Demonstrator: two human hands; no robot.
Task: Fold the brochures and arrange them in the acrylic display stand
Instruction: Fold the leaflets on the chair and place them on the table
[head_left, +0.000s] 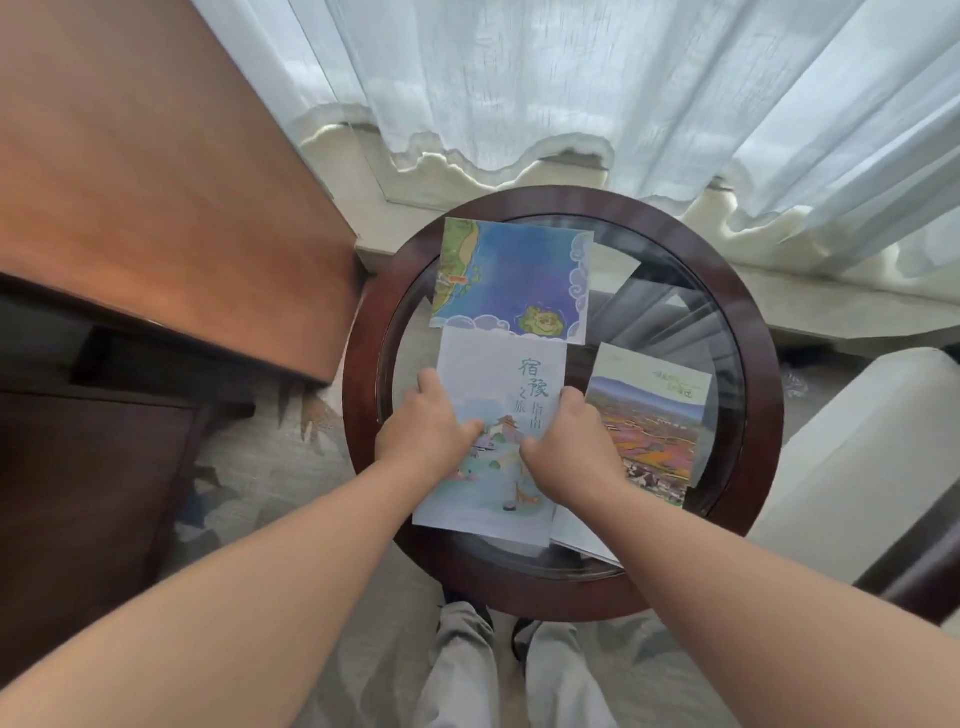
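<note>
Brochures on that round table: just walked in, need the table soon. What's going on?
A person's left hand and right hand grip the pale blue illustrated brochure by its side edges on the round, dark-rimmed glass-topped table. A blue map brochure lies beyond it, a landscape-photo brochure to its right.

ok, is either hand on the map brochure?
No: the left hand and right hand both grip the pale brochure; the map brochure lies beyond them.

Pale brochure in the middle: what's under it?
A white sheet pokes out under the pale brochure at its near right corner, on the glass tabletop. How far it runs beneath, and whether it is a separate sheet, is covered.
</note>
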